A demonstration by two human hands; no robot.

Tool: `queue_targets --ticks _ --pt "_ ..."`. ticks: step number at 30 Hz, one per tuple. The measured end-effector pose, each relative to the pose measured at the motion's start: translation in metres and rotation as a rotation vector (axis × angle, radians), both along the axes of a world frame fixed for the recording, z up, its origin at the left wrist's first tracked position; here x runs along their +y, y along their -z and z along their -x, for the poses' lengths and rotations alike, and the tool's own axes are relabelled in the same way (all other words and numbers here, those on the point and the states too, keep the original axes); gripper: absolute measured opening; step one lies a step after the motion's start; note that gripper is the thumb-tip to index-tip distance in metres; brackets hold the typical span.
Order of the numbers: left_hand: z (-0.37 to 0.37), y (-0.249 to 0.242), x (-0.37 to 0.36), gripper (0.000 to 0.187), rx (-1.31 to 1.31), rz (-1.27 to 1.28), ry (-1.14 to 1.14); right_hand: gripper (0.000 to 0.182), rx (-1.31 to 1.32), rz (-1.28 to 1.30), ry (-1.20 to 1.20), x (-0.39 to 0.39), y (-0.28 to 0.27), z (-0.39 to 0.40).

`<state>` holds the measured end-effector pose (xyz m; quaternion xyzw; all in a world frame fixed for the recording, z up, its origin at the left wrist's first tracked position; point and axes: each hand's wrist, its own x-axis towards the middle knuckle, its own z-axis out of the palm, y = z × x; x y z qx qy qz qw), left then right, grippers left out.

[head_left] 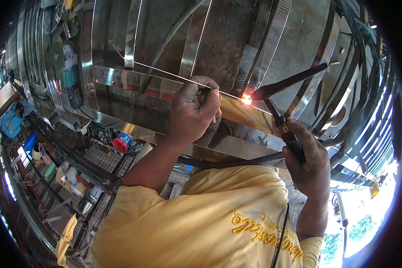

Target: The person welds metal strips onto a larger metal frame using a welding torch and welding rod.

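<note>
My right hand (pixel 309 158) is closed around the dark handle of a TIG welding torch (pixel 278 87), whose head points left at a glowing spot on a shiny metal tube (pixel 241 114). My left hand (pixel 195 107) pinches a thin filler rod (pixel 160 71) between thumb and fingers. From the upper left, the rod runs through that hand to the bright arc (pixel 246 99) at the torch tip. Around both hands lies a frame of polished metal bars (pixel 111 76). Glare hides the exact contact between rod and tube.
A grey cable (pixel 174 32) crosses the frame, and thick dark hoses (pixel 355 102) curve along the right. On the left stand a green box (pixel 70 85), a red and blue container (pixel 121 143) and cluttered tools. A concrete floor (pixel 221 40) shows between the bars.
</note>
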<state>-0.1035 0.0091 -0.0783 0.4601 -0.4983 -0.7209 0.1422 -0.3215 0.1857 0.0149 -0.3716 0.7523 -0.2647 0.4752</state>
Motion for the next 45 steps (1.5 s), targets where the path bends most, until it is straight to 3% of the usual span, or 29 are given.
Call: queue_targets --ticks 8,12,16,25,31,33,45 --pt "0.003 -0.002 0.0 0.007 -0.004 0.04 -0.041 0.057 -0.004 0.041 -0.047 0.004 0.006 0.001" --pt "-0.004 0.006 0.0 0.01 -0.017 0.202 0.072 0.056 -0.02 0.063 -0.04 0.004 0.007 0.002" --pt "0.0 0.001 0.0 0.01 -0.009 0.006 -0.005 0.054 0.007 0.036 -0.006 -0.001 0.003 -0.001" --pt "-0.001 -0.001 0.0 0.011 -0.043 0.008 0.011 0.057 0.024 0.041 -0.053 0.0 0.004 0.0" --pt "-0.007 0.008 0.0 0.012 -0.004 0.169 0.065 0.057 0.012 0.025 -0.056 -0.002 0.001 0.001" --pt "0.0 -0.001 0.0 0.012 -0.04 0.011 0.007 0.056 0.041 0.045 -0.046 -0.002 0.003 -0.002" --pt "-0.002 0.002 0.001 0.012 0.006 0.046 0.015 0.057 0.024 0.025 -0.054 -0.004 0.001 -0.002"
